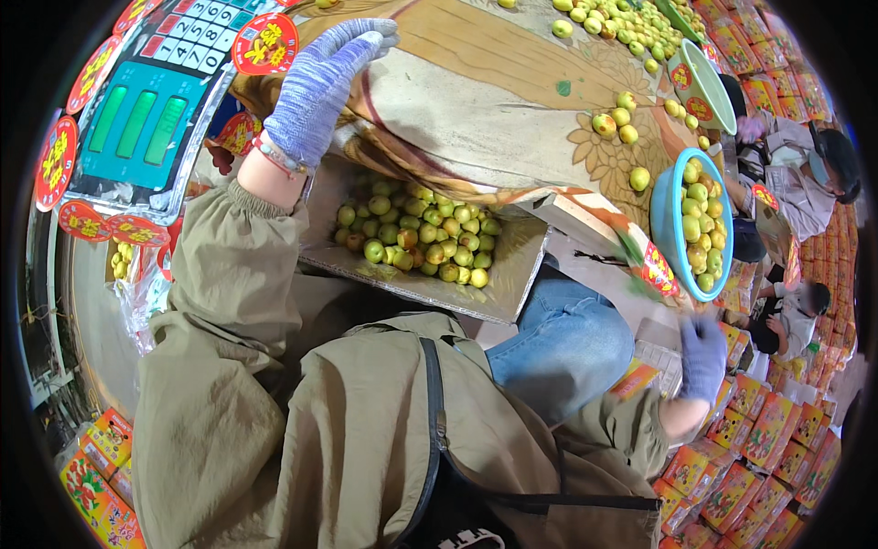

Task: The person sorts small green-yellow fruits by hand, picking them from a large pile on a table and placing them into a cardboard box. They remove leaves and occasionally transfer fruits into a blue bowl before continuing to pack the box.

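My left hand point(322, 96), in a blue-and-white knitted glove, is raised beside the scale with its fingers stretched out. Nothing shows in it. Below it, a lined cardboard box point(411, 274) holds many green-and-reddish jujube-like fruits point(425, 237) in front of my lap. My right hand point(703, 357), gloved alike and blurred, is low at the right, just below the cloth's hanging corner. Whether it grips anything cannot be made out. Above it, a blue plastic basin point(656, 219) full of the same fruit stands at the table's edge.
A digital scale point(130, 130) ringed with red stickers stands at the left. A patterned blanket point(466, 123) covers the table, with loose fruit point(621, 117) and a pale green basin point(710, 89). Stacked printed cartons point(768, 418) and two people point(789, 178) are at the right.
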{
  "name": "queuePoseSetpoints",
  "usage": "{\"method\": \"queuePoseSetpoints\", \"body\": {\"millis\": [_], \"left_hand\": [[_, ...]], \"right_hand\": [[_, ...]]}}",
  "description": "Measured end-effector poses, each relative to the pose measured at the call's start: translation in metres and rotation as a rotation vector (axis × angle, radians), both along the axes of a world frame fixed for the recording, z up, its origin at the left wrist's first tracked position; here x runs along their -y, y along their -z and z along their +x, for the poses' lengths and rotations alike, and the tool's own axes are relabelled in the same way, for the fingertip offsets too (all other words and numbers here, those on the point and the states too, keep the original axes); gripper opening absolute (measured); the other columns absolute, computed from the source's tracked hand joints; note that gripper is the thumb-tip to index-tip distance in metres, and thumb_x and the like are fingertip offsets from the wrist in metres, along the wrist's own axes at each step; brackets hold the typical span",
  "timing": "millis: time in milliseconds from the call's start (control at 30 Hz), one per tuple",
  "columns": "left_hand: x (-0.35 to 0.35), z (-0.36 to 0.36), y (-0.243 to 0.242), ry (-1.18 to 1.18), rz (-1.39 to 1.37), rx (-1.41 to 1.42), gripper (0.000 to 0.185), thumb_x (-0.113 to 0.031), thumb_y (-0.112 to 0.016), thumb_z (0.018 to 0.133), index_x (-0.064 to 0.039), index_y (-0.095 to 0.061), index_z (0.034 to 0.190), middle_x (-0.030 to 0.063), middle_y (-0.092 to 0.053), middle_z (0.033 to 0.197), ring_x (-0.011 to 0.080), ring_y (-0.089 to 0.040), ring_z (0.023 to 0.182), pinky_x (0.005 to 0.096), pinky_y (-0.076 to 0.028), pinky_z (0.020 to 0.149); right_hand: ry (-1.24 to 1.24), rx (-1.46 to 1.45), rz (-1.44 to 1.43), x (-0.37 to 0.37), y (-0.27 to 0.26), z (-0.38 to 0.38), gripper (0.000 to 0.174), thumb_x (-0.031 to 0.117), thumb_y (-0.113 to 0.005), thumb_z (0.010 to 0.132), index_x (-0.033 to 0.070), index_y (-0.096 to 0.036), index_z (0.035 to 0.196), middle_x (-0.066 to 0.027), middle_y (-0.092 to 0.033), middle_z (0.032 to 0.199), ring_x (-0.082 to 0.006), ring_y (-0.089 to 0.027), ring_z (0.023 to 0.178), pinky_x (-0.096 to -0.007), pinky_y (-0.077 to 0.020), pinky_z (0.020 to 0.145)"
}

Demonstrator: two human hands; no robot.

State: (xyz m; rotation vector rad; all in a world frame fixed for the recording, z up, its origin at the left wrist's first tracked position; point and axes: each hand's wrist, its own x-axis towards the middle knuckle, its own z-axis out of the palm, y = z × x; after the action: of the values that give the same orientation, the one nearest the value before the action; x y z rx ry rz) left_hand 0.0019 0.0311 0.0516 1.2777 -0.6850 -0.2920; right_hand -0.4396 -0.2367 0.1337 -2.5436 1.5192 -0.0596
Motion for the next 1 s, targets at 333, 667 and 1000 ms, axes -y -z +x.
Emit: {"method": "queuePoseSetpoints", "body": {"millis": [333,667,1000], "left_hand": [[0.023,-0.131,0.093,1.161,0.982,0.762,0.029,-0.026,-0.056,0.087,-0.014,-0.062,0.112,0.0054,-0.064,0.107,0.0233,-0.060,0.099,0.0361,-0.047,0.086],[0.019,-0.131,0.225,1.126,1.596,1.069,0.040,-0.032,-0.039,0.093,-0.035,-0.046,0.133,-0.0051,-0.030,0.148,0.0269,-0.025,0.138,0.0442,-0.019,0.111],[0.001,-0.057,0.143,0.740,1.681,1.087,0.033,-0.031,-0.053,0.089,-0.013,-0.062,0.114,0.0095,-0.061,0.117,0.0245,-0.058,0.107,0.0381,-0.042,0.093]], "right_hand": [[-0.559,0.729,-0.211,-0.074,-0.011,0.159,0.025,0.008,-0.064,0.082,0.004,-0.065,0.107,-0.0100,-0.061,0.113,-0.0215,-0.056,0.108,-0.0338,-0.0412,0.096],[-0.762,0.586,-0.180,-0.057,0.096,0.225,0.031,0.018,-0.067,0.077,0.009,-0.065,0.107,-0.0159,-0.058,0.117,-0.0336,-0.053,0.109,-0.0420,-0.0399,0.096],[-0.687,0.714,-0.134,-0.037,0.081,0.213,0.028,0.016,-0.065,0.081,0.005,-0.065,0.106,-0.0163,-0.059,0.118,-0.0321,-0.054,0.111,-0.0401,-0.0403,0.097]]}}
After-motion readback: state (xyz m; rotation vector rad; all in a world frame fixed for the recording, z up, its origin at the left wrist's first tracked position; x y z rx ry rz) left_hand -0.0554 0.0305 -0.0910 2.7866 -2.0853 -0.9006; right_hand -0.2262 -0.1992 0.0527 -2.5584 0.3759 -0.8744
